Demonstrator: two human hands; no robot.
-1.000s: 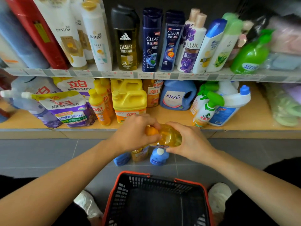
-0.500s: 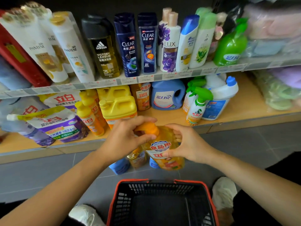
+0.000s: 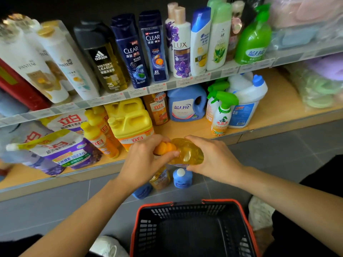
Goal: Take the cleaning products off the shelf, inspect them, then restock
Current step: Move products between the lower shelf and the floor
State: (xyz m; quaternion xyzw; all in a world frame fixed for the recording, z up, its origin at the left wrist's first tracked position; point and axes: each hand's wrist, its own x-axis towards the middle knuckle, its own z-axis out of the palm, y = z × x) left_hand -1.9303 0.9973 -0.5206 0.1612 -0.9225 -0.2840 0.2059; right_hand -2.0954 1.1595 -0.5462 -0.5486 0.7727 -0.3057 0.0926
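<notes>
Status: inspection stage. The bottle (image 3: 187, 151) is off the shelf (image 3: 185, 129) and held just in front of its lower edge. Three floor bottles (image 3: 182, 178) sit below the hands, so restocking appears to remain. The left hand (image 3: 144, 160) curls round the cap (image 3: 164, 148); the right hand (image 3: 213, 158) wraps the body. The bottle lies near horizontal, long axis left-right, cap pointing left.

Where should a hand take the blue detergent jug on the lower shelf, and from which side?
Grip the blue detergent jug by the loop handle on its right edge, reaching in from the front. It stands upright facing out, the upper shelf overhangs its top, and the spray bottles crowd its right side.
</notes>
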